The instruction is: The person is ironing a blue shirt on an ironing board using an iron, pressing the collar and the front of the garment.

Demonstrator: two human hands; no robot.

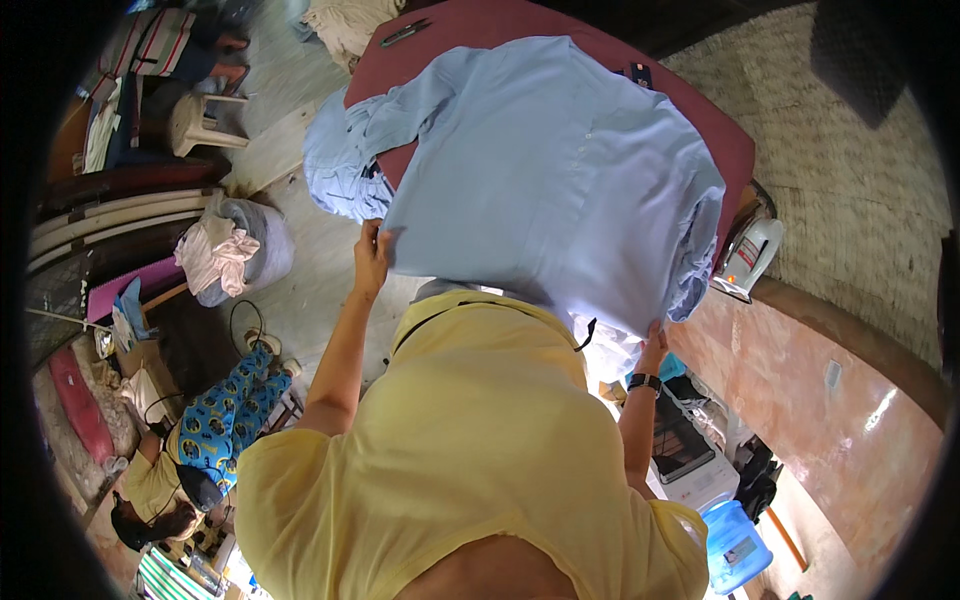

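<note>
A light blue shirt [500, 170] is spread over a dark red padded table [480, 22], its lower edge toward me. My left hand [371, 262] is closed on the shirt's near left corner. At the near right corner my right hand [652, 350], with a dark watch on the wrist, pinches the cloth. One sleeve reaches to the far left; the other lies bunched at the right edge. More light blue cloth [340, 165] hangs off the table's left side. An iron [752, 255] with a white body stands just right of the table.
A small dark tool [405, 33] lies on the table's far left. To the left are a wrapped bundle with pink cloth [220, 250] on top and a plastic stool [200, 122]. Another person [190, 470] is at the lower left. A blue container [735, 545] stands lower right.
</note>
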